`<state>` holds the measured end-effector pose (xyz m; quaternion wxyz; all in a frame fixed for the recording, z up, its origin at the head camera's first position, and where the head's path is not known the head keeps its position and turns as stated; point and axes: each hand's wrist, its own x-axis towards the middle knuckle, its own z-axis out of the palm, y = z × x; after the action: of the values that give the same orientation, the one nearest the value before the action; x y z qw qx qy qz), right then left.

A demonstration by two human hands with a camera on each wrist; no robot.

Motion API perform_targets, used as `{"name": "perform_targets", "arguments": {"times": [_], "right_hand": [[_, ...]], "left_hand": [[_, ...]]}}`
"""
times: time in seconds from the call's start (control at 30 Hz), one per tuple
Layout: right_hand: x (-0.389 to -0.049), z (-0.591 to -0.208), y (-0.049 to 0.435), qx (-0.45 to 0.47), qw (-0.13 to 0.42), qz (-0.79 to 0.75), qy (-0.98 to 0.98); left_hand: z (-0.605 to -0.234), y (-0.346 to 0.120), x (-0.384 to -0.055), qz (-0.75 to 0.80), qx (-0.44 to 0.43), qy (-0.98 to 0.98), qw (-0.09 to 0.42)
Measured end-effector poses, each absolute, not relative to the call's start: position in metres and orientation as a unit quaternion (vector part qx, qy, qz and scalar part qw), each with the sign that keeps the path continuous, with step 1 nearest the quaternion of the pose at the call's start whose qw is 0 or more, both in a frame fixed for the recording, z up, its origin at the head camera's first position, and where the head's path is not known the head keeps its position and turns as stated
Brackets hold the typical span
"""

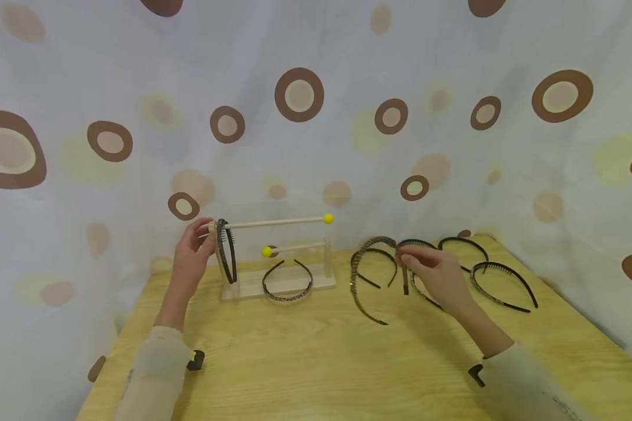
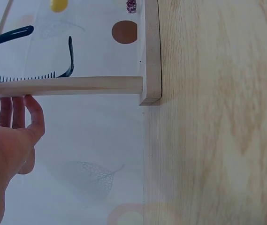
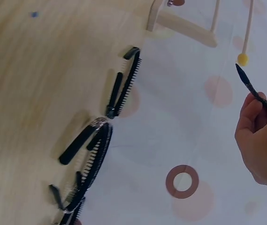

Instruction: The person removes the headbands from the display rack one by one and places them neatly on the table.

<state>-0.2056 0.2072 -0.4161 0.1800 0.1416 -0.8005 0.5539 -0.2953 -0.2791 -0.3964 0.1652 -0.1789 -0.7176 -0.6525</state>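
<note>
Counting 7 headbands: 1 on rack (image 1: 276,280), 1 in right hand (image 1: 436,275).

A light wooden table (image 1: 305,356) with visible grain carries everything. Toward its back left stands a pale wooden rack (image 1: 279,283) on a flat base, with two posts and two yellow-tipped rods. A patterned headband (image 1: 287,286) lies partly on the base, partly on the tabletop in front of it. To the right, several dark headbands rest on the wood close together: a large toothed one (image 1: 359,286) nearest the rack, a smaller one (image 1: 379,266) inside its curve, then one (image 1: 463,244) at the back edge and another (image 1: 502,286) farthest right.
</note>
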Motion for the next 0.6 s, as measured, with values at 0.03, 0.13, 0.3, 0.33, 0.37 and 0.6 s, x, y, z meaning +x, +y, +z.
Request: {"name": "perform_targets", "arguments": {"times": [0.03,0.13,0.3,0.33,0.37,0.6], "right_hand": [[-0.203,-0.418,0.215,0.128,0.163,0.555,-0.806],[-0.195,-0.423,0.234,0.094,0.121,0.542,-0.826],[-0.184,-0.429,0.255,0.051,0.078,0.501,-0.86],[-0.182,-0.43,0.258,0.044,0.073,0.494,-0.865],[-0.181,-0.43,0.26,0.038,0.069,0.486,-0.87],[-0.179,-0.439,0.26,0.006,0.057,0.433,-0.9]], "left_hand": [[-0.396,-0.279,-0.295,-0.652,-0.178,-0.718,0.165],[-0.396,-0.279,-0.295,-0.651,-0.179,-0.719,0.168],[-0.406,-0.283,-0.307,-0.649,-0.171,-0.722,0.167],[-0.408,-0.284,-0.311,-0.649,-0.172,-0.722,0.168],[-0.409,-0.285,-0.313,-0.649,-0.173,-0.722,0.167],[-0.414,-0.286,-0.316,-0.655,-0.176,-0.715,0.167]]}}
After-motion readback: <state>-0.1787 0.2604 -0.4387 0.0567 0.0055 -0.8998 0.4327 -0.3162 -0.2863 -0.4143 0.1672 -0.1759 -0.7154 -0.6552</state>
